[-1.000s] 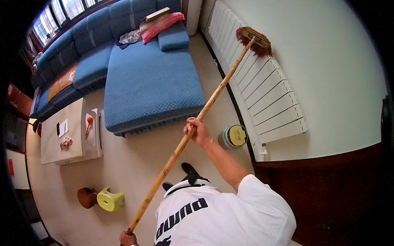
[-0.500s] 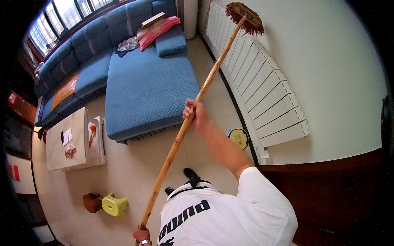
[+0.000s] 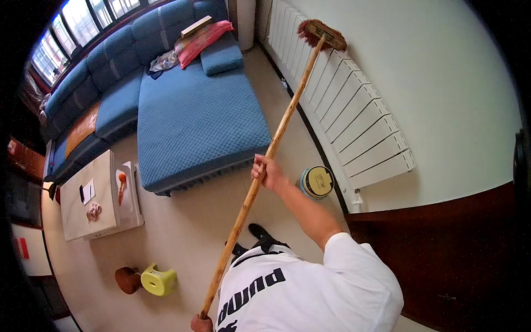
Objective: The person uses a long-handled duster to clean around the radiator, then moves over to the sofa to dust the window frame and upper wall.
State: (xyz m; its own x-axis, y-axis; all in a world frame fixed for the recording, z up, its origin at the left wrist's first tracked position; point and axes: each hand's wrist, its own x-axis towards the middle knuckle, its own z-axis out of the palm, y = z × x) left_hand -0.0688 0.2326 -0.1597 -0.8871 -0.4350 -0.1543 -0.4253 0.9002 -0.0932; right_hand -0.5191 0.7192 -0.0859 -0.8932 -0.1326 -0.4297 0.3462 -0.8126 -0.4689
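The right hand point(image 3: 268, 172) is wrapped tight around the long wooden stick of a broom point(image 3: 283, 124), and the left hand point(image 3: 202, 322) holds the stick too, lower down at the near end. The broom's shaggy brown head is at the far right, by the top of the white radiator point(image 3: 359, 124), but I cannot tell if they touch. A round tub point(image 3: 319, 182) with a yellow top sits just left of the radiator, and a big blue sofa point(image 3: 193, 116) is at the far left
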